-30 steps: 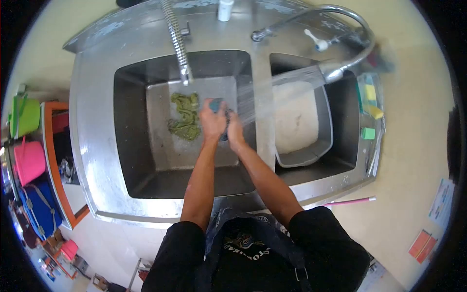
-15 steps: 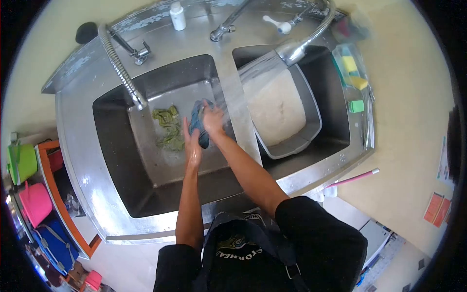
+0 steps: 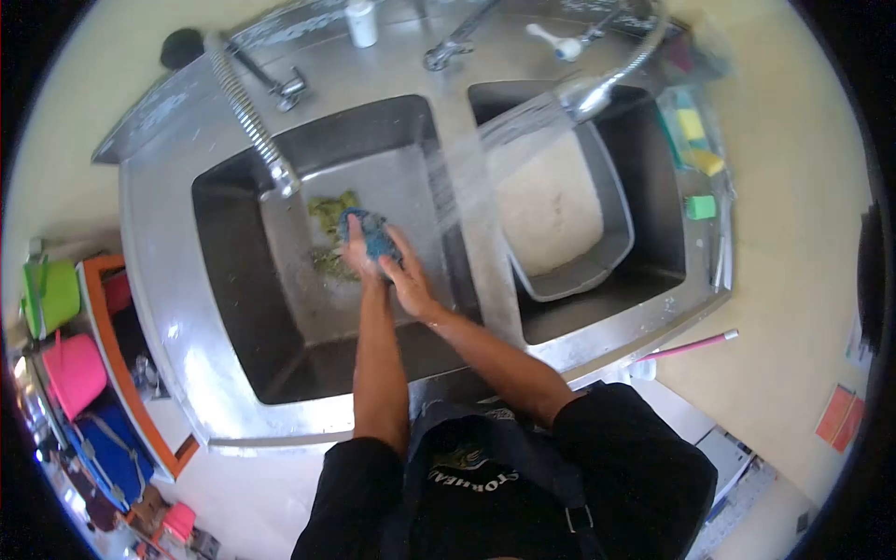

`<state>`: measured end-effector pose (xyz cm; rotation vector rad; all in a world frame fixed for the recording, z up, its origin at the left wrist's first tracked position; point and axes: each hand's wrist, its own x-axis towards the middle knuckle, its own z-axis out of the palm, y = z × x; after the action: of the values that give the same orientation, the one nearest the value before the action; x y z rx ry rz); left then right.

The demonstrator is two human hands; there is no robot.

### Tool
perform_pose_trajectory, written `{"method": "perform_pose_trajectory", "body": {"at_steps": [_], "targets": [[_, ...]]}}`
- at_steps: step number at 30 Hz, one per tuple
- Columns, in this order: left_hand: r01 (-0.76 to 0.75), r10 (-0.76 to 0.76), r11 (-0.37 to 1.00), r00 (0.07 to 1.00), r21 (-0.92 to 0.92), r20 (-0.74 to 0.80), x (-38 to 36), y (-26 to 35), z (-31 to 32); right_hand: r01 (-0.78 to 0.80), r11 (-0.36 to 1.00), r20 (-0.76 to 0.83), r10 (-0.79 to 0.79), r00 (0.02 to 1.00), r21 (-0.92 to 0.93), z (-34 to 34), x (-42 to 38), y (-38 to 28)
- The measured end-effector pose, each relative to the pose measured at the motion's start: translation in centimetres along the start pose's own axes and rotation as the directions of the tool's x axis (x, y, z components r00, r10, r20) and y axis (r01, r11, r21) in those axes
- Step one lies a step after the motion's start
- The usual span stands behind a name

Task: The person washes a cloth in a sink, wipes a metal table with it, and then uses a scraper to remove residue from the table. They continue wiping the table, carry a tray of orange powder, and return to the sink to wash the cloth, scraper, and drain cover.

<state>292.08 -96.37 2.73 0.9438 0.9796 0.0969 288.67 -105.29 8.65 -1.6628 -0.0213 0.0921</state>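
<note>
Over the left sink basin (image 3: 280, 308), a wet blue cloth (image 3: 375, 233) is bunched between my two hands. My left hand (image 3: 359, 257) grips its left side, fingers pressed into the folds. On the other side my right hand (image 3: 409, 283) holds the cloth too, its fingers fairly straight against it. A crumpled olive-green cloth (image 3: 329, 211) lies on the basin floor, just beyond and left of my left hand, partly hidden by it. From the right, a spray head (image 3: 586, 97) throws a fan of water across the divider into this basin.
A grey tub (image 3: 616, 219) of cloudy whitish liquid fills much of the right basin. A hose spout (image 3: 283, 177) hangs over the left basin. A white bottle (image 3: 361, 23) stands on the back ledge. Sponges (image 3: 700, 207) and a bag sit along the right rim.
Both hands and the blue cloth have moved left, out of the spray and closer to the green cloth. The whole view has shifted slightly.
</note>
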Motion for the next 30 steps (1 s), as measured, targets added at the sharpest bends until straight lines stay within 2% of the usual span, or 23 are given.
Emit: {"method": "perform_pose_trajectory", "body": {"at_steps": [1, 2, 3, 4, 5, 7, 8, 9, 10, 11, 12, 14, 15, 17, 19, 21, 22, 24, 25, 26, 27, 29, 30], "targets": [[0.034, -0.026, 0.994, 0.997, -0.102, 0.073, 0.7, -0.6, -0.6, 0.24, 0.944, 0.115, -0.218, 0.969, -0.229, -0.8, 0.1, -0.2], [0.081, -0.052, 0.977, 0.988, -0.197, 0.145, 1.4, -1.2, -1.3, 0.229, 0.946, 0.16, -0.196, 0.968, -0.228, -1.4, 0.9, 0.2], [0.053, -0.049, 0.998, 0.994, -0.037, 0.099, 1.1, -1.3, -1.0, 0.217, 0.948, 0.2, -0.171, 0.965, -0.232, -1.9, 1.7, 0.8], [0.033, -0.041, 0.992, 0.997, 0.123, 0.064, 0.4, -0.7, 0.0, -0.046, 0.951, 0.107, 0.083, 0.991, -0.306, -2.3, 2.7, 0.2], [-0.103, 0.059, 0.945, 0.987, 0.312, 0.146, -0.6, -0.2, 0.6, -0.308, 0.881, -0.007, 0.327, 0.945, -0.358, -2.7, 3.7, -0.4], [-0.373, 0.185, 0.701, 0.918, 0.607, 0.351, -4.8, 3.3, 2.5, -0.417, 0.839, -0.16, 0.385, 0.909, -0.35, -2.5, 6.1, 2.2], [-0.567, 0.344, 0.568, 0.822, 0.597, 0.453, -2.9, 1.4, 1.5, -0.471, 0.817, -0.236, 0.411, 0.88, -0.332, -2.1, 6.5, 3.6], [-0.558, 0.264, 0.616, 0.811, 0.556, 0.522, -3.8, 2.2, 1.4, -0.548, 0.833, -0.211, 0.551, 0.808, 0.075, -1.6, 6.2, 4.8], [-0.545, 0.193, 0.665, 0.785, 0.51, 0.588, -5.3, 3.5, 1.8, -0.544, 0.7, -0.124, 0.659, 0.742, 0.462, -1.1, 6.1, 5.4], [-0.525, 0.127, 0.715, 0.747, 0.462, 0.653, -6.1, 4.3, 2.3, -0.469, 0.443, 0.006, 0.721, 0.693, 0.764, -0.9, 6.3, 6.1], [-0.59, 0.159, 0.685, 0.693, 0.427, 0.703, -6.1, 4.3, 2.1, -0.514, 0.176, 0.286, 0.662, 0.693, 0.84, -2.3, 5.8, 6.5], [-0.707, 0.211, 0.619, 0.567, 0.34, 0.796, -6.0, 4.4, 1.6, -0.659, 0.057, 0.462, 0.669, 0.583, 0.75, -1.7, 4.6, 7.2], [-0.65, 0.167, 0.672, 0.599, 0.354, 0.783, -5.9, 4.7, 1.5, -0.717, 0.004, 0.536, 0.661, 0.525, 0.697, -1.4, 4.4, 7.0], [-0.529, 0.081, 0.767, 0.641, 0.363, 0.763, -5.6, 5.3, 1.6, -0.855, 0.136, 0.571, 0.69, 0.444, 0.5, -2.6, 4.1, 6.3], [-0.47, 0.263, 0.809, 0.827, 0.353, 0.497, -4.9, 3.9, 1.9, -0.9, 0.419, 0.484, 0.767, 0.421, 0.12, -4.3, 3.2, 0.5], [-0.367, 0.357, 0.892, 0.93, 0.264, 0.088, -3.6, 2.1, 2.0, -0.739, 0.673, 0.435, 0.672, 0.599, -0.023, -6.4, 0.8, 0.1], [-0.335, 0.325, 0.88, 0.942, 0.336, 0.088, -2.8, 1.6, 1.8, -0.625, 0.774, 0.421, 0.603, 0.678, -0.102, -7.6, 0.7, -0.5], [-0.264, 0.257, 0.841, 0.963, 0.473, 0.08, -1.5, 0.6, -0.1, -0.419, 0.897, 0.506, 0.428, 0.749, -0.139, -11.2, 1.9, -2.9], [-0.243, 0.183, 0.8, 0.97, 0.548, 0.162, 0.0, -1.8, -1.5, -0.309, 0.939, 0.546, 0.338, 0.766, -0.148, -12.9, 2.6, -3.9], [-0.237, 0.104, 0.745, 0.964, 0.623, 0.244, 2.2, -4.9, -3.0, -0.296, 0.952, 0.604, 0.285, 0.744, -0.084, -14.3, 3.9, -3.7], [-0.245, 0.015, 0.675, 0.948, 0.696, 0.319, 3.0, -6.7, -3.7, -0.327, 0.938, 0.623, 0.326, 0.711, -0.119, -16.1, 5.6, -3.9], [-0.27, -0.164, 0.543, 0.894, 0.795, 0.416, -1.4, -3.2, -2.1, -0.379, 0.906, 0.656, 0.402, 0.639, -0.186, -20.1, 9.9, -4.9], [-0.291, -0.254, 0.471, 0.859, 0.833, 0.444, -3.8, -1.1, -1.3, -0.173, 0.92, 0.532, 0.348, 0.772, -0.351, -21.5, 12.2, -6.4]]}}
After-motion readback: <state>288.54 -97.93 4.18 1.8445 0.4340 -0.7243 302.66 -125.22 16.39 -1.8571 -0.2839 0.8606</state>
